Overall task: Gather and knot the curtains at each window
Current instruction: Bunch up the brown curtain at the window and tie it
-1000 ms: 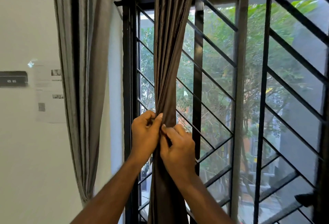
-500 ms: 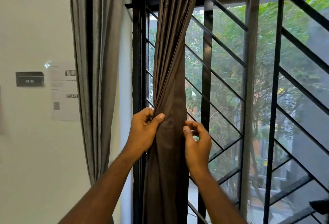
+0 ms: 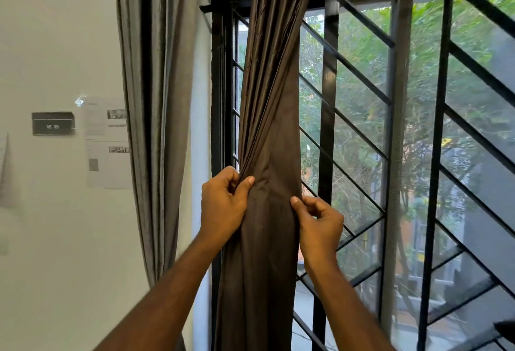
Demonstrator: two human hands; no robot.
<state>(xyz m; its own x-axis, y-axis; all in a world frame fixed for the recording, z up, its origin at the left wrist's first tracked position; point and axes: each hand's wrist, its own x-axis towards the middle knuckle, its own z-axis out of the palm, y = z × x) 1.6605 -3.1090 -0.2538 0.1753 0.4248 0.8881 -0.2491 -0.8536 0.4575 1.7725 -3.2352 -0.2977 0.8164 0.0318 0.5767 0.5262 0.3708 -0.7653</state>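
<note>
Now, in the head view, your hands have drawn apart across the brown curtain (image 3: 269, 133), which hangs twisted before the barred window (image 3: 395, 133). Your left hand (image 3: 223, 203) pinches the gathered folds at its left edge, thumb pressed to the cloth; your right hand (image 3: 317, 222), fingers curled, nips the right edge. A second ago both sat knuckle to knuckle, so the cloth looks spread again, and no knot is formed yet.

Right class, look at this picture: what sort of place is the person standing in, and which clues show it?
Probably a room in a home or hostel: a barred window onto trees, a brown curtain held by both hands, and printed notices stuck on the white wall.
</note>
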